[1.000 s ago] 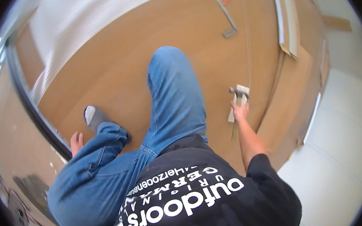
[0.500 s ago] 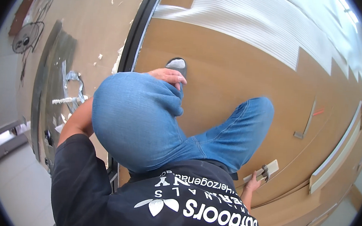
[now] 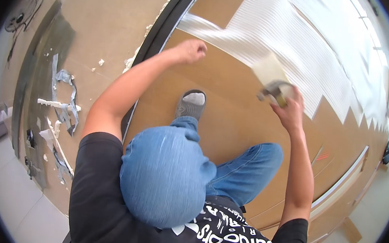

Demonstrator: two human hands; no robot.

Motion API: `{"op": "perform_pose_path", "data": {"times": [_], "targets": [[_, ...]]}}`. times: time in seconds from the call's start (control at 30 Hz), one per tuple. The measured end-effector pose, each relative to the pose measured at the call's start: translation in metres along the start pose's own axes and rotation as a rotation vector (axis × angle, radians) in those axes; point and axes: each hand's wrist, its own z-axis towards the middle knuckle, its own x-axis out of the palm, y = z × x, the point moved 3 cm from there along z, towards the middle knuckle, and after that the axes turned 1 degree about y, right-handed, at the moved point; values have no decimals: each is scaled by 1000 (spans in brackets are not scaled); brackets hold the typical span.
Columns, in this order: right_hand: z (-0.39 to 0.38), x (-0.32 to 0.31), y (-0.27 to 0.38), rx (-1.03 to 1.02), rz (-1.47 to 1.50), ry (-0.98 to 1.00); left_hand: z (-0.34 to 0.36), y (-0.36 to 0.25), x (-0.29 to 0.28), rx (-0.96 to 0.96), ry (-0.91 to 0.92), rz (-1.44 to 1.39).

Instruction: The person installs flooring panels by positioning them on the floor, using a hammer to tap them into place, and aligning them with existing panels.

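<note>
My right hand [image 3: 290, 111] grips a hammer with a curved metal head [image 3: 275, 88], together with a pale rectangular block [image 3: 271, 69]; both are blurred by motion. They are held up over the edge where the brown floor planks [image 3: 232, 101] meet the ribbed silvery underlay [image 3: 261, 21]. My left hand [image 3: 190, 51] is raised at the left with its fingers curled in, and nothing shows in it. It hovers over the planks, close to a black frame rail [image 3: 157, 41]. Below it, my slippered foot [image 3: 191, 104] stands on the planks.
Left of the rail, torn grey tape [image 3: 71, 86] and white foam scraps [image 3: 58, 105] litter a tan floor. A fan [image 3: 22, 14] stands at the far left. Long strips [image 3: 343, 179] lie at the right, with a red stick [image 3: 322, 156] nearby. My bent knee [image 3: 166, 165] rises in front.
My right hand has picked up the hammer and the pale block from the floor at lower right and swung them forward. My left hand has left my knee and reached forward.
</note>
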Motion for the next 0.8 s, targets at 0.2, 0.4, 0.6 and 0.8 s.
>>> {"op": "perform_pose_path", "data": {"times": [0.2,0.4,0.6,0.8], "targets": [[171,78,98,-72,-12,260,72,37,-34,-217,-37,-24],[231,124,128,-139,25,296,81,65,-47,-290,120,113],[235,133,122,-141,-3,315,78,47,-52,-385,193,98],[231,138,113,-188,2,302,82,44,-47,-367,150,155]]}}
